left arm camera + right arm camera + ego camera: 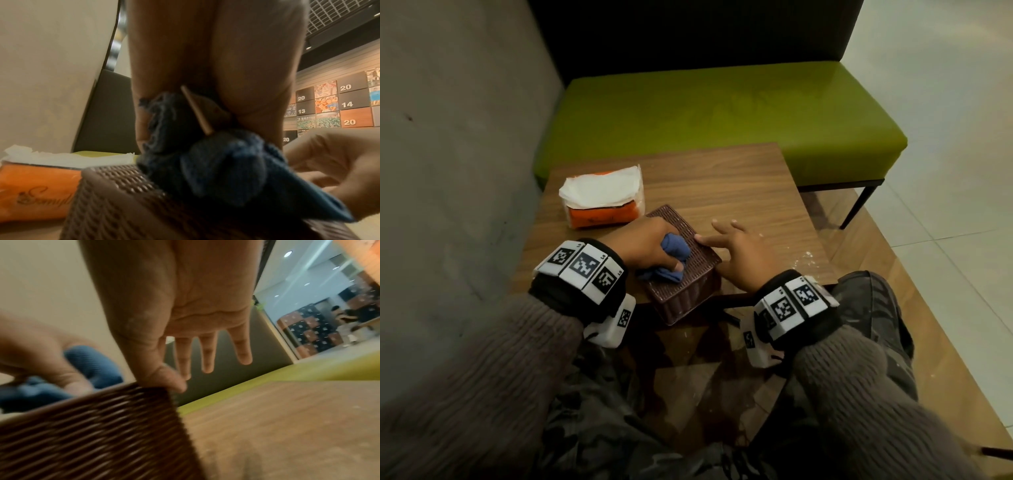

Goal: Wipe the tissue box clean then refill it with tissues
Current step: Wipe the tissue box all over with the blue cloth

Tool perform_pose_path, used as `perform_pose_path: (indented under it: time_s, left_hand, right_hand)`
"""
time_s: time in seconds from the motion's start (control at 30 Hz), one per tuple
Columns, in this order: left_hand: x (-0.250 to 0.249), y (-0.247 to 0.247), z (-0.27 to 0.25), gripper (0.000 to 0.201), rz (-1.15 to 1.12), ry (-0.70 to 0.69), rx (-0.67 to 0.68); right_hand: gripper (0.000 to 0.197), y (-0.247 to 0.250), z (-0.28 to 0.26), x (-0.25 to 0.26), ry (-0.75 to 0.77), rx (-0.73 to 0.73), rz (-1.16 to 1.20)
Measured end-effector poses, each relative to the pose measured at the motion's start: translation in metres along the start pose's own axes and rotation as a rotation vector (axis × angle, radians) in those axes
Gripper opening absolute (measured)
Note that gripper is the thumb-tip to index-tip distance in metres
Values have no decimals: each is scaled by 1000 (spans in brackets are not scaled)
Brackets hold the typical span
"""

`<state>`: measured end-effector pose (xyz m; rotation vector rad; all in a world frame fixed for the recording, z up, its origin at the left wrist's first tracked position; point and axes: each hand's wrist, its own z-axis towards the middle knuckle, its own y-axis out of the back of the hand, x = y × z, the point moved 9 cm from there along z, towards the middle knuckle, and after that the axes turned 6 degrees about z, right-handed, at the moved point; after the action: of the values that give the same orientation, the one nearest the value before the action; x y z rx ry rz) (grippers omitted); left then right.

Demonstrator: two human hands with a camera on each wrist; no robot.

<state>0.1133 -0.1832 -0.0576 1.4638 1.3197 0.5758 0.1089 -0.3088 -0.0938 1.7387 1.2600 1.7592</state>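
A dark brown woven tissue box [688, 274] [123, 203] [92, 434] sits on the near edge of the wooden table [739, 185]. My left hand [650, 243] grips a bunched blue cloth [671, 257] [216, 170] [88, 363] and presses it on the box's top. My right hand [729, 243] has straight, spread fingers [207, 356]; its thumb [170, 379] rests on the box's right top edge. An orange pack of white tissues [602, 198] [37, 186] lies behind the box at the left.
A green padded bench [722, 113] stands beyond the table, with a grey wall [448, 154] at the left. White crumbs [804, 257] dot the table's right edge. Tiled floor lies to the right.
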Motion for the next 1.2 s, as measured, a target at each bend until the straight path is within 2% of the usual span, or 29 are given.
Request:
perform_pose_path:
  time_s: [0.07,0.2,0.27,0.37,0.47,0.57,0.67,0.73,0.83,0.9,0.97,1.1,1.2]
  left_hand:
    - [3,-1,2,33,-9,51,-65]
    - [11,-4,4,33,-45,181,-183]
    - [15,-7,4,36,-51,246,-229]
    - [12,-8,5,37,-26,231,-229]
    - [3,-3,4,35,-9,98,-155]
    - [-6,0,4,30,93,-79,-23]
    - [-7,-1,6,30,158,-153,53]
    - [-11,-1,7,27,143,-151,7]
    - [-15,-3,8,22,106,-112,-162]
    - [-10,-6,6,27,93,-59,-269]
    - [-4,-8,6,31,88,-38,-280]
    - [-15,-5,6,25,130,-188,-124]
    - [-4,-3,4,26,155,-198,0]
  right_hand:
    - [70,-9,-10,12,-21,-22,-65]
    - [126,-48,-27,25,-79,8,5]
    - [136,-52,-27,21,-124,-50,42]
    - [135,-44,-20,18,-127,-96,30]
    - [131,-36,-15,18,-64,-97,-12]
    - [129,-31,-11,15,-20,-50,-26]
    - [130,-30,-8,15,8,-6,-36]
    - [130,-30,-8,16,10,-6,-32]
    - [130,-31,-8,16,3,-24,-7]
    - [130,-31,-7,15,2,-23,-10]
    - [131,-31,-7,15,3,-23,-21]
    - [130,-29,-7,14,23,-3,-37]
    - [129,-28,-5,14,49,63,-56]
